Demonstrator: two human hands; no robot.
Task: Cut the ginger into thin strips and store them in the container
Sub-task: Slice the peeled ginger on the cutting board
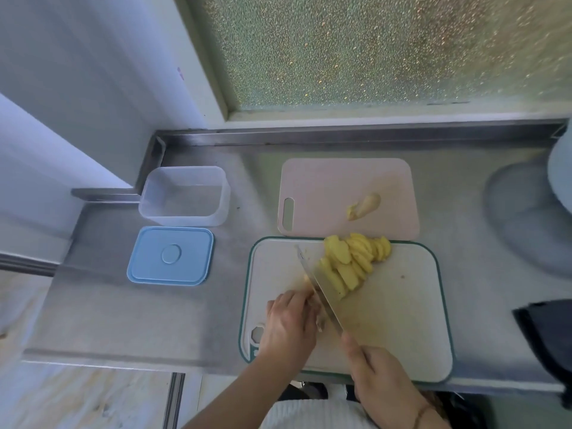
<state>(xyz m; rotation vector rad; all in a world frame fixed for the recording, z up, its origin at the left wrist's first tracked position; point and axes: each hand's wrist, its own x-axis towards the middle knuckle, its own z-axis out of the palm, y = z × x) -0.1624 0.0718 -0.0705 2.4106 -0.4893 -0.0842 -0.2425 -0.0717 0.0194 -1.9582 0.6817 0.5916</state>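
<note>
On the white green-rimmed cutting board lies a fanned pile of yellow ginger slices. My left hand presses a small ginger piece against the board, mostly hidden under the fingers. My right hand grips the handle of a knife, whose blade runs diagonally right beside the left fingertips. A further ginger piece rests on the pink board behind. The clear empty container stands at the left, with its blue lid lying flat in front of it.
Everything sits on a steel counter with a raised back ledge under a frosted window. A pale round object is at the right edge, and a dark object lies at the front right.
</note>
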